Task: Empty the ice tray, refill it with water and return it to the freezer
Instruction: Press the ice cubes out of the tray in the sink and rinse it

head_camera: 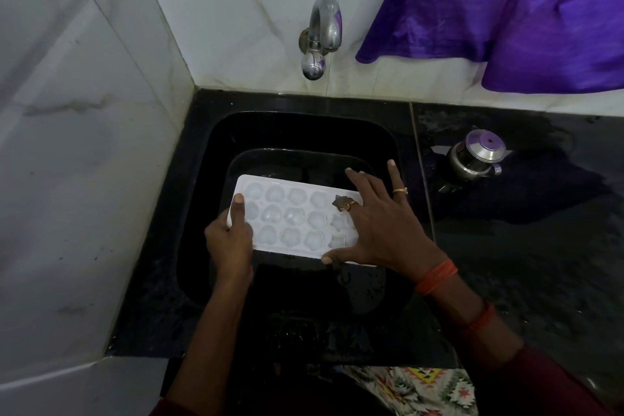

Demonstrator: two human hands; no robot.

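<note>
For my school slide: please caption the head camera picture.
Left hand grips and right hand rests on a white plastic ice tray over a black sink below a shiny metal tap.

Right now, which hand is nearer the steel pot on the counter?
Right. The right hand spreads over the right end of the ice tray, toward the steel pot; the left hand holds its left end.

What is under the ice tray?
The black sink lies under the ice tray, which the left hand grips and the right hand touches. They cover the sink floor directly below, so whatever lies there is hidden.
</note>
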